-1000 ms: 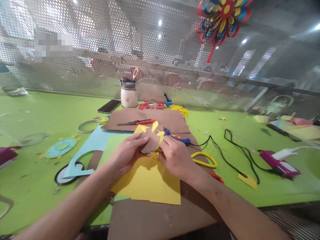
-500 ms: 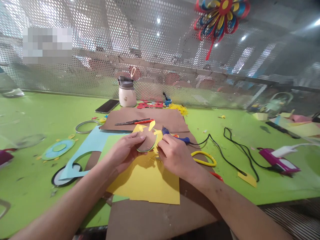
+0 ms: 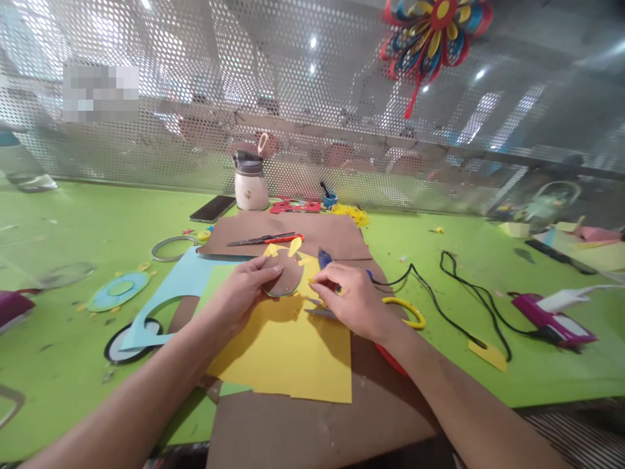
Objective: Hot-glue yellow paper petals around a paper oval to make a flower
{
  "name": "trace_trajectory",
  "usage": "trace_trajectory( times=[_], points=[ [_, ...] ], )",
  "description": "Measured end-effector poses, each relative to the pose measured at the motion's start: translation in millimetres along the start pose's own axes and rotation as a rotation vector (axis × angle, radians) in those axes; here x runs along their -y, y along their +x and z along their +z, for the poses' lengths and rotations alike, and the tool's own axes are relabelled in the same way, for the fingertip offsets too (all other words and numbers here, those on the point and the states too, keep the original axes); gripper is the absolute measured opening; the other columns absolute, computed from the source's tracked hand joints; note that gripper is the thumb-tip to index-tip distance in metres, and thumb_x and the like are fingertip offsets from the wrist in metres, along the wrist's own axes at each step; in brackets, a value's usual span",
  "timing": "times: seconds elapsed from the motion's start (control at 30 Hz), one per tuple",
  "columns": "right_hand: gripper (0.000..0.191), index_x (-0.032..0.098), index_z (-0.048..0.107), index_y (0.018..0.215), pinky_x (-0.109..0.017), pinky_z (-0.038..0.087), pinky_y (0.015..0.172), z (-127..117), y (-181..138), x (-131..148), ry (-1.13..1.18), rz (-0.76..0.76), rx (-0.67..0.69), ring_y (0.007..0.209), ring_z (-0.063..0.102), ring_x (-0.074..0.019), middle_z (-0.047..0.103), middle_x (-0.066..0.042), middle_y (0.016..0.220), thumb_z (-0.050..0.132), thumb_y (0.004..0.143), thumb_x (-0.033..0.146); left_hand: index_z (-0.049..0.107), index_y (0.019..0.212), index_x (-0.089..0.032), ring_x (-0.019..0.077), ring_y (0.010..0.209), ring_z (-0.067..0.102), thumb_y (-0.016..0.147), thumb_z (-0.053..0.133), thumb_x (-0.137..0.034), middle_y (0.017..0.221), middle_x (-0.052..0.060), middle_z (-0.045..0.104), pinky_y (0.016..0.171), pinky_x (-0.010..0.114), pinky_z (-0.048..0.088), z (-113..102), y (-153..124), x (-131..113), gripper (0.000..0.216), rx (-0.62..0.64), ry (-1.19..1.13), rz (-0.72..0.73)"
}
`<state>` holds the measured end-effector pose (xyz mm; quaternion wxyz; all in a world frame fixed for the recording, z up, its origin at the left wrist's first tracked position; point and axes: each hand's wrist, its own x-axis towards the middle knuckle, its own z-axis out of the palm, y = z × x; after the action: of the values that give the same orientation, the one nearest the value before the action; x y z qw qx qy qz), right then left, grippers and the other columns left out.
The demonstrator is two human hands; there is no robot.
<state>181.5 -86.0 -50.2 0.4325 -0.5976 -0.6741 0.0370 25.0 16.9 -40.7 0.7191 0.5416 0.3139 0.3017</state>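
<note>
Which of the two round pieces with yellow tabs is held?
The brown disc, held in the left hand; the blue one lies on the green table, farther left.

Plain brown across the round cardboard disc [image 3: 283,277], yellow on its petal-shaped paper tabs [image 3: 295,245]. Solid yellow over the flat paper sheet [image 3: 293,358]. Lime green across the flat table [image 3: 73,221]. Red, blue and yellow through the looped hanging flower [image 3: 443,14]; dotted silver-grey along the perforated upright screen [image 3: 195,98].

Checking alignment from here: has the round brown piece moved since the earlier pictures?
Yes: the round brown piece, held in the left hand, has shifted slightly left, judged against the bottle.
</note>
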Motion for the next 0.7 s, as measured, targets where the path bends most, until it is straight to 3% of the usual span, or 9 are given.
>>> trace_trajectory(
  times=[0.27, 0.53, 0.7],
  points=[
    [0.017, 0.016, 0.065, 0.075, -0.027, 0.050, 0.061, -6.1, -0.1, 0.7, 0.627, 0.433, 0.181, 0.060, 0.060, -0.0122, 0.062, 0.000, 0.066, 0.062, 0.079, 0.033, 0.066, 0.081, -0.012, 0.0169, 0.061, 0.061, 0.066, 0.070, -0.026, 0.072, 0.006, 0.069, 0.050, 0.024, 0.044, -2.7, 5.8, 6.7, 0.021, -0.017, 0.204, -0.038],
    [0.020, 0.015, 0.067, 0.077, -0.026, 0.050, 0.061, -5.3, -0.5, 1.0, 0.786, 0.536, 0.206, 0.059, 0.061, -0.0105, 0.065, -0.001, 0.068, 0.067, 0.076, 0.034, 0.064, 0.092, -0.014, 0.0242, 0.067, 0.066, 0.067, 0.069, -0.028, 0.080, 0.010, 0.070, 0.044, 0.029, 0.052, -0.6, 1.6, 2.6, 0.030, -0.006, 0.237, -0.062],
    [0.021, 0.015, 0.064, 0.078, -0.027, 0.050, 0.060, -2.8, -1.6, -0.1, 0.792, 0.540, 0.224, 0.060, 0.063, -0.0119, 0.066, -0.002, 0.071, 0.067, 0.076, 0.036, 0.063, 0.092, -0.013, 0.0250, 0.065, 0.068, 0.071, 0.063, -0.024, 0.080, 0.012, 0.070, 0.042, 0.026, 0.050, -2.4, 0.9, -2.3, 0.024, 0.038, 0.150, -0.101]
  ],
)
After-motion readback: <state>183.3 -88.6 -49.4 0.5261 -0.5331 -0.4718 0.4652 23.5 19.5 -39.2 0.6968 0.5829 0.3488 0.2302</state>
